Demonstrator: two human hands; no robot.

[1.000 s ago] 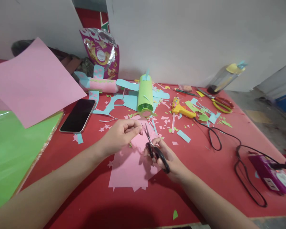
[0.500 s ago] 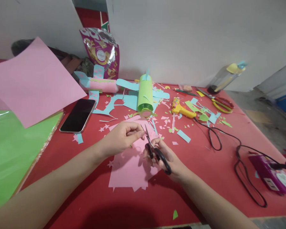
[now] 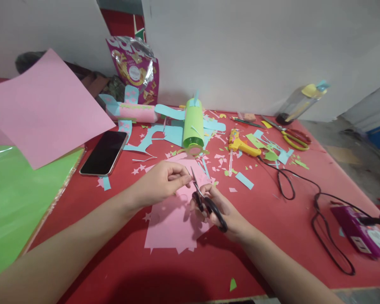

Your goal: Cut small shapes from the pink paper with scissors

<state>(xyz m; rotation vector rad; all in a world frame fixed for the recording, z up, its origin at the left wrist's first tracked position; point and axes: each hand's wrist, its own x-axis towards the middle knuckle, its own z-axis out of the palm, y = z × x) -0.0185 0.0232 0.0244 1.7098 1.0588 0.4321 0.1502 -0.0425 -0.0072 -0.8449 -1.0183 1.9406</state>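
Note:
My left hand (image 3: 172, 179) is closed in a pinch beside the scissor blades; what its fingertips hold is too small and hidden to make out. With fingers in the black handles, my right hand (image 3: 221, 209) grips a pair of scissors (image 3: 214, 213). Their blades point up and away, slightly apart, close to the left fingertips. Under both hands a pink paper sheet (image 3: 171, 234) lies on the red table (image 3: 272, 261), with small pink scraps and stars about it. Beyond them stands a green paper-covered tube (image 3: 193, 120) with light blue paper wings.
At left are a phone (image 3: 104, 153), a large pink sheet (image 3: 50, 109) and a green sheet (image 3: 15, 211). A pink tube (image 3: 137, 113) lies before a snack bag (image 3: 136, 69). To the right are a yellow glue gun (image 3: 243, 147), its cord, more scissors (image 3: 294, 139) and a purple box (image 3: 361, 232).
The scissor blades have shifted slightly left and now show a small gap between them. Both hands stay in nearly the same place.

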